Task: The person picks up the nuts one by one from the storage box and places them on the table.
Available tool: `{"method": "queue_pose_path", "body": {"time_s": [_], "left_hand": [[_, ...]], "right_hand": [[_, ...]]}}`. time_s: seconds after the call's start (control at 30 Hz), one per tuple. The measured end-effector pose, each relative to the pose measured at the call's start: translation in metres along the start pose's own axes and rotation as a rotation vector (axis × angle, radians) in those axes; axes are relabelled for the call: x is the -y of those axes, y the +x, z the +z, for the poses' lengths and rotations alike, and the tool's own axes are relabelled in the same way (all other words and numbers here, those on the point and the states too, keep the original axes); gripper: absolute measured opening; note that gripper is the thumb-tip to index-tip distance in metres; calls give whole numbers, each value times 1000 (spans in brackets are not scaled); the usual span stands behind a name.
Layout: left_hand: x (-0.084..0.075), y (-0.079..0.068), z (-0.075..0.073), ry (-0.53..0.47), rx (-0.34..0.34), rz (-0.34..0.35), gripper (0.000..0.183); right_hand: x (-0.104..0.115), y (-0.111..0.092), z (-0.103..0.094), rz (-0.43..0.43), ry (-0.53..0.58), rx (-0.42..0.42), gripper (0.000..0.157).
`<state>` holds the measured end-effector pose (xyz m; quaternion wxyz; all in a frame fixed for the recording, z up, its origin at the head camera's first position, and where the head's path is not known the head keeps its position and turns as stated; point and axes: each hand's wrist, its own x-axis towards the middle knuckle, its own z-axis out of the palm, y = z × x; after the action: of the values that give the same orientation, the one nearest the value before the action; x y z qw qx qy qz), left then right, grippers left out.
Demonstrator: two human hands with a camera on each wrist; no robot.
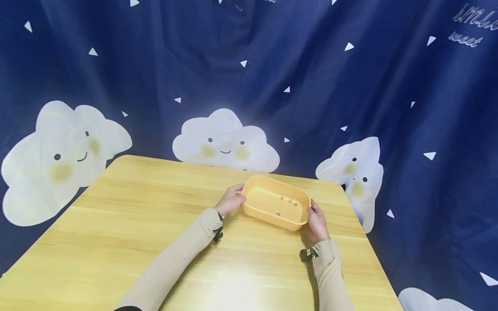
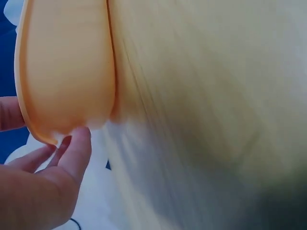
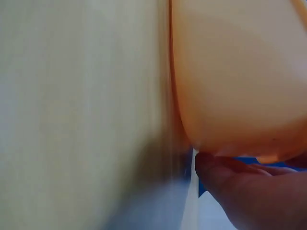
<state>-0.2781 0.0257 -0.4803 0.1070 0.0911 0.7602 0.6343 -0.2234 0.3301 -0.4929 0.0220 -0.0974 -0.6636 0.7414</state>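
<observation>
A yellow-orange plastic basin (image 1: 270, 217), oblong with rounded corners, stands toward the far right of the table, lying at a slant. My left hand (image 1: 230, 201) grips its left end by the rim tab, with fingers on both sides of the rim in the left wrist view. At the other end, my right hand (image 1: 319, 223) holds the basin's right edge; some of its fingers are hidden behind the wall in the right wrist view. Several small shiny pieces (image 1: 278, 214) lie on the basin's floor, too small to identify.
The light wood-grain table (image 1: 155, 216) has its far edge just behind the basin and its right edge near my right arm. A dark blue curtain (image 1: 218, 77) with clouds and triangles hangs behind it. Each wrist carries a small black camera (image 1: 307, 255).
</observation>
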Motion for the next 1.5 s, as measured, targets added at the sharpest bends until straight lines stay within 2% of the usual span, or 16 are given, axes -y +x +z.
{"method": "queue_pose_path", "body": {"time_s": [0.13, 0.3, 0.47, 0.57, 0.73, 0.83, 1.03, 1.2, 1.37, 1.5], "left_hand": [[3, -11, -7, 10, 50, 13, 71], [12, -22, -15, 29, 93, 41, 79], [15, -37, -23, 106, 92, 36, 81], [12, -45, -24, 159, 84, 27, 81], [7, -54, -25, 217, 68, 3, 81], [6, -56, -25, 226, 62, 0, 80], [6, -60, -26, 220, 58, -29, 80], [8, -59, -27, 197, 49, -3, 79], [10, -59, -26, 181, 55, 1, 80], [10, -58, -26, 184, 50, -7, 80]], "right_hand": [[-1, 0, 4, 15, -2, 37, 57], [1, 1, 11, -2, -106, 78, 57], [4, 1, 20, -20, -215, 133, 56], [7, 1, 22, -45, -322, 145, 56], [12, 0, 23, -121, -630, 153, 57], [14, -1, 23, -136, -778, 179, 58], [16, 1, 24, -143, -942, 204, 59], [19, 4, 24, -217, -1069, 202, 60], [22, 4, 25, -278, -1215, 159, 58], [26, 4, 27, -386, -1347, 104, 50]]}}
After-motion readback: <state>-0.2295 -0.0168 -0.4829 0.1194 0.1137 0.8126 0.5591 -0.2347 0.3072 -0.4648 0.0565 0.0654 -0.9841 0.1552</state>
